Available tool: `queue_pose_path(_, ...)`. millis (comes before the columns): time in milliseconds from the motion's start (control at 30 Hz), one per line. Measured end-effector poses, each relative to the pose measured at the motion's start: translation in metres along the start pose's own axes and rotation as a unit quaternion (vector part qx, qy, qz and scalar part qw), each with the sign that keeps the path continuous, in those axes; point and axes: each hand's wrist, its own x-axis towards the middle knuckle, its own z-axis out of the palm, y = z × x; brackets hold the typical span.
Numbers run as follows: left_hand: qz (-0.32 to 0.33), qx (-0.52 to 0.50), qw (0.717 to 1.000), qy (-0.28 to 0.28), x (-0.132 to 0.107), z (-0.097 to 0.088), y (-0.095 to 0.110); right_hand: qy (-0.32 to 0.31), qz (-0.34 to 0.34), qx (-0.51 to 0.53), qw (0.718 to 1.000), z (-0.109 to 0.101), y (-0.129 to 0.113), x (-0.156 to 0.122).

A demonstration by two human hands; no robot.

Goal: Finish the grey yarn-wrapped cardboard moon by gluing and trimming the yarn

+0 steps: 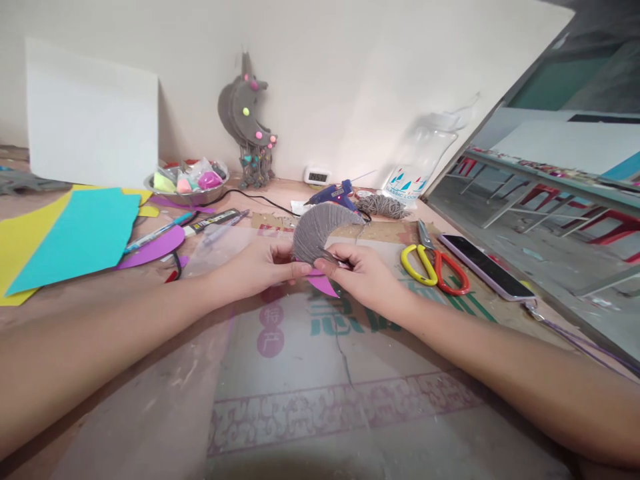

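Between my two hands is a crescent moon shape (317, 230), wrapped in grey yarn over most of its length. Its lower tip is bare purple (324, 285). My left hand (285, 267) pinches the crescent at its lower left edge. The fingers of my right hand (357, 270) close on its lower right part, near where the wrapping stops. A thin strand of grey yarn (345, 357) trails down over the plastic sheet. Just behind the crescent lies a blue glue gun (333, 193), with a bundle of grey yarn (383, 205) beside it.
Scissors (434, 267) and a phone (487, 267) lie to the right. Coloured sheets (80, 233), pens (160, 232) and a metal bowl (187, 195) of bagged pieces are on the left. A finished-looking moon ornament (247, 120), a small clock (317, 175) and a clear jug (417, 163) stand at the back.
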Motion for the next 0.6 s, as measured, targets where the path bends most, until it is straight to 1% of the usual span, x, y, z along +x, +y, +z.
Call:
queue_pose_path(167,-0.008,-0.004,1.0,-0.001,-0.0002,-0.0004,-0.0005,-0.037,-0.003,0.041,0.998,-0.0038,0.0002,-0.0042)
queue_pose_path(267,-0.001,0.001,1.0,0.003,0.0009,-0.0021,-0.0002,-0.055,0.009,0.064,0.996,-0.0052,-0.0007,-0.0052)
queue_pose_path(400,0.006,0.016,1.0,0.003,0.0016,-0.0032,0.0007,-0.045,0.024,0.054,0.997,-0.0048,-0.0007,-0.005)
queue_pose_path(500,0.004,0.023,1.0,-0.003,0.0013,-0.003,0.0004,-0.042,0.003,0.038,0.998,-0.004,0.0005,-0.005)
queue_pose_path(600,-0.014,0.024,1.0,0.0,0.0009,-0.0026,-0.0004,-0.055,-0.012,0.035,0.998,-0.0039,0.0018,-0.0056)
